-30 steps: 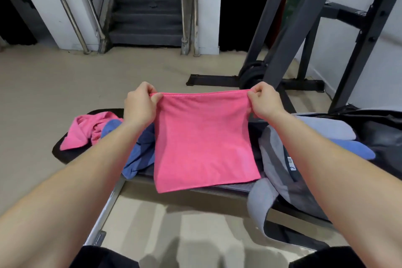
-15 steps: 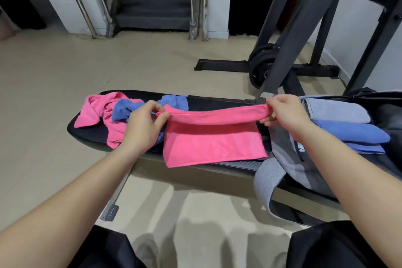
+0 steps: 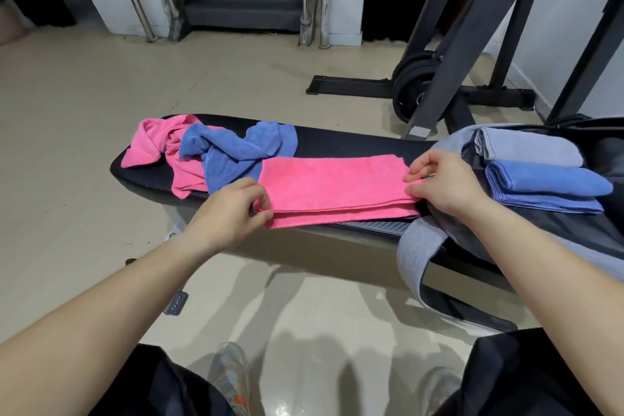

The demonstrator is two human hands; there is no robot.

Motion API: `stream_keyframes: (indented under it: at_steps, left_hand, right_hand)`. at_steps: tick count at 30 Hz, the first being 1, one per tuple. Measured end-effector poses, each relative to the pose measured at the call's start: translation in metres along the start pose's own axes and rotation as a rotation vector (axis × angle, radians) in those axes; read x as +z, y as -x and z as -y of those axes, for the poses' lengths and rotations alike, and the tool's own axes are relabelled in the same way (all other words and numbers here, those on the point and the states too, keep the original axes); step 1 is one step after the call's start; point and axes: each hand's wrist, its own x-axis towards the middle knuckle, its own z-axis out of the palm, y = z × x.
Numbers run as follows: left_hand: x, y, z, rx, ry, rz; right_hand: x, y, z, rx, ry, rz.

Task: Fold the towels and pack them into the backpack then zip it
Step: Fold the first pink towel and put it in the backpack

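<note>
The half-folded pink towel [image 3: 337, 186] lies along the worktop's [image 3: 354, 142] near edge. The left hand [image 3: 229, 213] has its fingers clamped on the 9 o'clock end, and the right hand [image 3: 445, 182] pinches the 3 o'clock end. The lower layer juts toward 6 o'clock, so the next fold could come out skewed. A loose pinch might let layers slip, or drop the towel off the edge short of the backpack [image 3: 450, 145] at 3 o'clock.
</note>
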Motion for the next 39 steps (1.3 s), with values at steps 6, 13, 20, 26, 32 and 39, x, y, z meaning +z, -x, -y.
stream_keyframes:
  at_steps: [6, 13, 20, 26, 32, 39]
  left_hand:
    - [0.008, 0.004, -0.003, 0.000, -0.113, 0.023]
    - [0.012, 0.004, -0.013, 0.119, -0.253, -0.074]
    - [0.019, -0.001, -0.010, 0.199, -0.445, 0.028]
    - [0.020, -0.004, -0.011, 0.222, -0.477, 0.038]
    - [0.021, -0.004, -0.011, 0.195, -0.485, 0.061]
    - [0.016, -0.009, -0.023, -0.053, -0.319, 0.041]
  right_hand:
    - [0.003, -0.002, 0.000, -0.123, 0.155, 0.032]
    - [-0.005, 0.001, 0.000, -0.162, 0.168, 0.054]
    - [-0.006, 0.002, -0.001, -0.146, 0.182, 0.106]
    - [-0.012, 0.004, 0.003, -0.181, 0.164, 0.090]
    - [-0.012, 0.008, 0.003, -0.153, 0.279, 0.241]
    - [-0.007, 0.008, 0.012, -0.166, 0.655, 0.352]
